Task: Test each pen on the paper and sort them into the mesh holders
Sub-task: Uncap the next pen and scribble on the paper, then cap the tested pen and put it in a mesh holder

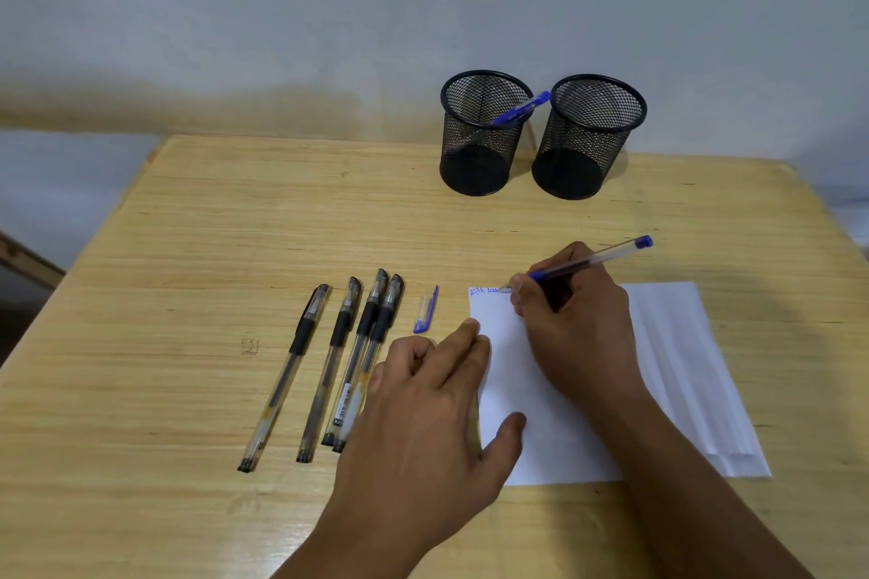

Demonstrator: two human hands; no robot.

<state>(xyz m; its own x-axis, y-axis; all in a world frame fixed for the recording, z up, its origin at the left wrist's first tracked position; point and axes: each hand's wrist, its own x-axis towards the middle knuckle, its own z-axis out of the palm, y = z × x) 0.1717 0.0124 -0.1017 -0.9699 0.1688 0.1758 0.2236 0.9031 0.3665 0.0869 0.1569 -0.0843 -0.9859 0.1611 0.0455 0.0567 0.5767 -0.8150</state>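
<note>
Right hand [571,315] pinching blue pen [593,260] — tip on paper [555,433] top-left corner. Left hand [437,409] flat, fingers spread, holding nothing — pressing paper's left edge.

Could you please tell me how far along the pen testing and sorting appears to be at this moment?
Done: one blue pen already stands in the left mesh holder; the right mesh holder looks empty. In hand: the right hand writes blue marks on the paper with an uncapped blue pen, its cap lying nearby, while the left hand steadies the sheet. Left: four black pens lie capped on the table.
</note>
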